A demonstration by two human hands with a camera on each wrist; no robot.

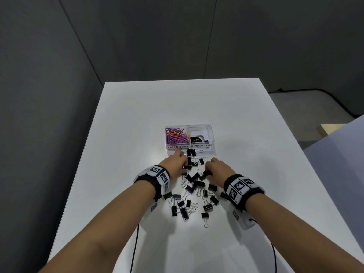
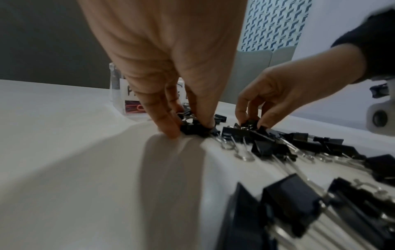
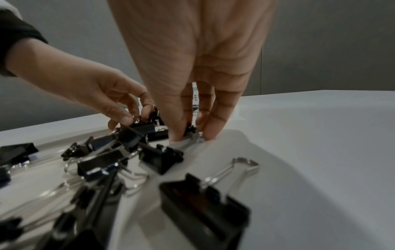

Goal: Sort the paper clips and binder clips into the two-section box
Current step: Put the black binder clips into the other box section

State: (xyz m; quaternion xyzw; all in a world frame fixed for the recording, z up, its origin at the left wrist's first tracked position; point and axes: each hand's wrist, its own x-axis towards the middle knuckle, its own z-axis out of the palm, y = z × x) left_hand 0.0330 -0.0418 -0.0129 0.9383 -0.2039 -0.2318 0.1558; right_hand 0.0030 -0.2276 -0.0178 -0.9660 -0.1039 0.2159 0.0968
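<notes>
A clear two-section box (image 1: 212, 134) stands mid-table; its left section holds coloured paper clips (image 1: 176, 135) and its right section a few black binder clips (image 1: 197, 138). Several black binder clips (image 1: 195, 186) lie scattered on the white table between the box and me. My left hand (image 2: 191, 130) reaches down at the pile's far left and pinches a binder clip (image 2: 197, 131) that rests on the table. My right hand (image 3: 191, 135) pinches another binder clip (image 3: 190, 128) at the pile's far right, also on the table. In the head view both hands (image 1: 185, 166) (image 1: 207, 173) are just in front of the box.
The white table (image 1: 137, 115) has bare surface left, right and behind the box. Dark grey walls stand behind and to the left. Thin black cables (image 1: 135, 245) run from the wrist bands toward the near edge. A beige block (image 1: 331, 128) sits off the table to the right.
</notes>
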